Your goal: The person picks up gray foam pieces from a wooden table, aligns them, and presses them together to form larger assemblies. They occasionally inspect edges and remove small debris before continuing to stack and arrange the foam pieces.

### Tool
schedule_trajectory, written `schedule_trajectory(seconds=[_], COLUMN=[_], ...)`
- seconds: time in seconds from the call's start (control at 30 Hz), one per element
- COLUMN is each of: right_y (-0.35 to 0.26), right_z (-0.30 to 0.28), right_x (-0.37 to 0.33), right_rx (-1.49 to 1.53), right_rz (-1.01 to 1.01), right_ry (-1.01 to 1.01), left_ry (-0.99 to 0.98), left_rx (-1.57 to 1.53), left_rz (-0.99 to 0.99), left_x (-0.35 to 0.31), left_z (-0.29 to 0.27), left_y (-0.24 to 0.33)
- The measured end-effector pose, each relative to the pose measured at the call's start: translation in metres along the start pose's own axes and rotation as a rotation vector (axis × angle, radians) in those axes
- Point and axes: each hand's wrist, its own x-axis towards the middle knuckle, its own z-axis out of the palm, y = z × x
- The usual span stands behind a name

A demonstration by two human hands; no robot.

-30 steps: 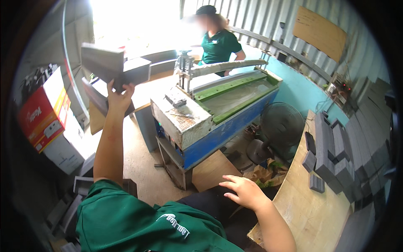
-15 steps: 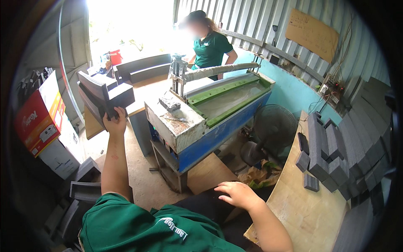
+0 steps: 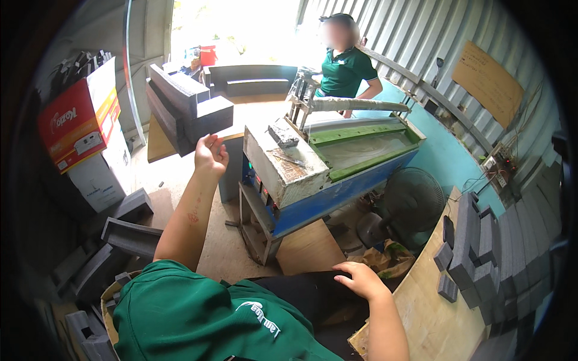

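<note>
My left arm is stretched out toward the far left table. My left hand [image 3: 211, 156] sits just below a stack of dark grey foam pieces [image 3: 180, 111], its fingers loosely bent and apart, with nothing seen in them. The stack rests at the near left end of the wooden table [image 3: 158, 137], and its blocks have angled, stepped shapes. Over my dark-trousered lap is my right hand [image 3: 364, 280], fingers stretched out and holding nothing. It is close to the edge of the plywood bench [image 3: 421, 301] on my right.
A blue machine [image 3: 325, 201] with a green-framed trough and a roller stands ahead; a co-worker [image 3: 349, 72] is behind it. A black fan [image 3: 412, 198] is beside it. Grey foam blocks [image 3: 466, 240] line the right bench. Cartons [image 3: 81, 126] and foam trays [image 3: 129, 237] stand left.
My left hand has come off the foam pieces it was gripping, which now rest on the table. The view has swung left. The co-worker's head has turned and lifted.
</note>
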Motion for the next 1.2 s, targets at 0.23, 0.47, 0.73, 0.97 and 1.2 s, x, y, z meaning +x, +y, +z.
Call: schedule_trajectory(seconds=[0.23, 0.47, 0.73, 0.97, 1.2], right_y=[0.003, 0.007, 0.012, 0.028, 0.041], right_z=[0.004, 0.007, 0.004, 0.007, 0.006], right_x=[0.001, 0.001, -0.004, -0.003, -0.001], right_rx=[0.029, -0.006, -0.07, -0.112, 0.063], right_rz=[-0.028, -0.12, 0.08, 0.441, 0.301], right_ry=[-0.011, 0.132, 0.046, -0.365, -0.228], left_ry=[0.007, -0.593, -1.894, -2.07, -1.953], left_rx=[0.043, 0.594, 1.523, 2.113, 2.551], left_rz=[0.148, 0.647, 0.324, 0.143, 0.125], left_x=[-0.019, -0.122, -0.229, -0.237, -0.264], left_z=[0.04, 0.08, 0.081, -0.008, -0.073], left_y=[0.024, -0.053, -0.181, -0.266, -0.336])
